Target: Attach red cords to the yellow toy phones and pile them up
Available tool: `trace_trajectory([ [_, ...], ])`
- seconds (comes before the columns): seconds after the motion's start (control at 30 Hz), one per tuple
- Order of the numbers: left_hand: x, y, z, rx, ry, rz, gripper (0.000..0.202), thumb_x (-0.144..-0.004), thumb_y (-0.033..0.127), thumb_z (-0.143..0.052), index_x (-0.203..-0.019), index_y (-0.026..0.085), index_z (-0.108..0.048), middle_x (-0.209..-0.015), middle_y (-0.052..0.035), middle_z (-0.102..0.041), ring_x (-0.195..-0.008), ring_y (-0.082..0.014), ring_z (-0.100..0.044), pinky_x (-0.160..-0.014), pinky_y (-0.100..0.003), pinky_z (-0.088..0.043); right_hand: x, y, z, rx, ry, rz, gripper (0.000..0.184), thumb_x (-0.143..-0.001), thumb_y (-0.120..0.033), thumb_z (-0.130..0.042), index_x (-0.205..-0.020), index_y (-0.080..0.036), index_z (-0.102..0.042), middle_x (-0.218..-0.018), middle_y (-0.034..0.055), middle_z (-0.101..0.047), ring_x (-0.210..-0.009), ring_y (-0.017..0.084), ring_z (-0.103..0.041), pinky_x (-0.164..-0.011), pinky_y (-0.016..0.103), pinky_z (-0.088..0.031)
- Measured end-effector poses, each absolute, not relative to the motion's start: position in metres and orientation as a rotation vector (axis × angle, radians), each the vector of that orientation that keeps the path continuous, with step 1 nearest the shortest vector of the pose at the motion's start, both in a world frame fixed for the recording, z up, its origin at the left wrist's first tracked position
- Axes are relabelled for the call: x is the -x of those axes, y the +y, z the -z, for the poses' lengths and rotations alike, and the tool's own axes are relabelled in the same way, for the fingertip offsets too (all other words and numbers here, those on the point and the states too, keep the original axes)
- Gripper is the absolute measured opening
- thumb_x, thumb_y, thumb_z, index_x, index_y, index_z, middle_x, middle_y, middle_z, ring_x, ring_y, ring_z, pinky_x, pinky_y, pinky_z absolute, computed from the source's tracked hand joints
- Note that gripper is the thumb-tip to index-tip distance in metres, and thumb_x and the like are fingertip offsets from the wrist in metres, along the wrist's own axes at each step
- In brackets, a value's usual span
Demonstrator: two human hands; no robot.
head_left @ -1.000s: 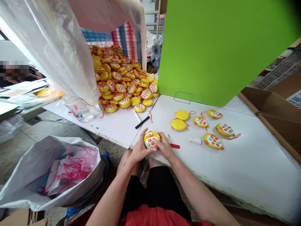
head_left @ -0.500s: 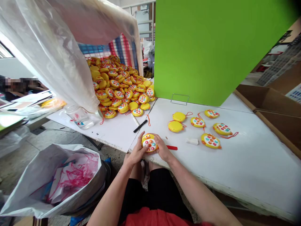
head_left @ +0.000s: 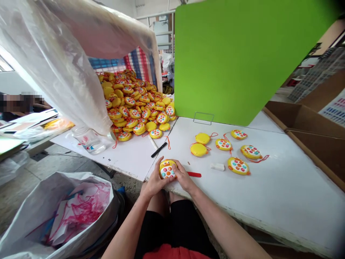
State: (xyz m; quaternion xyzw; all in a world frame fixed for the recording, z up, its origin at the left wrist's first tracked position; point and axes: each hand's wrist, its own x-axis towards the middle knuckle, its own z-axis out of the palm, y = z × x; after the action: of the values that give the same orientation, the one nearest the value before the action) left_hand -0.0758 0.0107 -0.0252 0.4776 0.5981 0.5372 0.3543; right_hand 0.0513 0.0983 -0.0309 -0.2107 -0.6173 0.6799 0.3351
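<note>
A yellow duck-shaped toy [head_left: 167, 169] with coloured buttons on a white face is held at the table's front edge, buttons up. My left hand [head_left: 154, 182] is closed around its left side. From the right, my right hand [head_left: 184, 178] grips it too, thumb lying over the buttons. A flat red strip [head_left: 194, 174] lies beside the right hand. Beyond the hands are a black pen-like tool [head_left: 159, 149] and a white stick [head_left: 153, 141]. To the right, several similar toys [head_left: 238, 166] with red cords lie on the table, two showing plain yellow backs [head_left: 199, 149].
A big heap of such toys [head_left: 134, 113] spills from a plastic-lined bag [head_left: 78, 72] at the back left. A green board [head_left: 237, 64] stands behind the table. Cardboard boxes [head_left: 318, 144] are on the right, a clear jar [head_left: 88, 140] and open white sack [head_left: 24, 208] on the left.
The left thumb has moved off the buttons toward the toy's lower edge, and the right thumb now lies over them. The view has shifted slightly; the other things stay put.
</note>
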Motion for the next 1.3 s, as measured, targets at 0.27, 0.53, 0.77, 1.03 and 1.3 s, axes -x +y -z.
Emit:
trace_trajectory([
  [0.27,0.086,0.016,0.025,-1.225,1.436,-1.363,0.116,-0.065,0.056,-0.074,-0.148,0.021,-0.001,-0.129,-0.0168,-0.05,-0.113,-0.0297,-0.057,-0.098,-0.046,-0.044,-0.053,0.117,0.024,0.685,-1.205,-1.98,0.045,-0.082,-0.059,-0.056,-0.112,-0.026,-0.053,-0.107,0.0062,-0.064,-0.091,0.024,-0.065,-0.069,0.04,-0.058],
  [0.53,0.087,0.017,0.024,-1.301,1.568,-1.2,0.058,-0.083,0.048,-0.059,-0.13,0.018,-0.043,-0.115,-0.0125,-0.062,-0.109,-0.0238,-0.06,-0.099,-0.043,-0.045,-0.103,0.201,0.002,0.646,-0.864,-1.582,0.054,-0.082,-0.064,-0.049,-0.12,-0.025,-0.049,-0.125,0.0098,-0.058,-0.113,0.025,-0.058,-0.091,0.048,-0.05],
  [0.77,0.087,0.019,0.024,-1.405,1.661,-1.114,0.047,-0.082,0.044,-0.059,-0.122,0.019,-0.053,-0.109,-0.0093,-0.067,-0.104,-0.0225,-0.062,-0.097,-0.041,-0.047,-0.061,0.224,0.004,0.881,-2.056,-0.853,0.047,-0.087,-0.048,-0.05,-0.125,-0.022,-0.056,-0.139,0.0112,-0.048,-0.135,0.028,-0.033,-0.113,0.052,-0.018],
  [1.03,0.09,0.014,0.033,-1.473,1.705,-1.074,0.041,-0.083,0.039,-0.059,-0.121,0.022,-0.057,-0.112,-0.0088,-0.067,-0.105,-0.0232,-0.062,-0.097,-0.042,-0.047,-0.066,0.292,0.013,1.392,-2.782,-0.018,0.061,-0.088,-0.056,-0.042,-0.133,-0.016,-0.052,-0.15,0.0112,-0.032,-0.141,0.035,-0.011,-0.108,0.057,0.013],
  [1.3,0.089,0.016,0.02,-1.552,1.702,-1.056,0.032,-0.082,0.04,-0.06,-0.111,0.027,-0.064,-0.106,-0.0068,-0.069,-0.102,-0.0244,-0.062,-0.093,-0.04,-0.049,-0.112,0.349,0.015,1.745,-2.66,0.127,0.056,-0.094,-0.039,-0.032,-0.133,-0.003,-0.049,-0.143,0.0226,-0.04,-0.14,0.035,-0.015,-0.11,0.051,0.013],
])
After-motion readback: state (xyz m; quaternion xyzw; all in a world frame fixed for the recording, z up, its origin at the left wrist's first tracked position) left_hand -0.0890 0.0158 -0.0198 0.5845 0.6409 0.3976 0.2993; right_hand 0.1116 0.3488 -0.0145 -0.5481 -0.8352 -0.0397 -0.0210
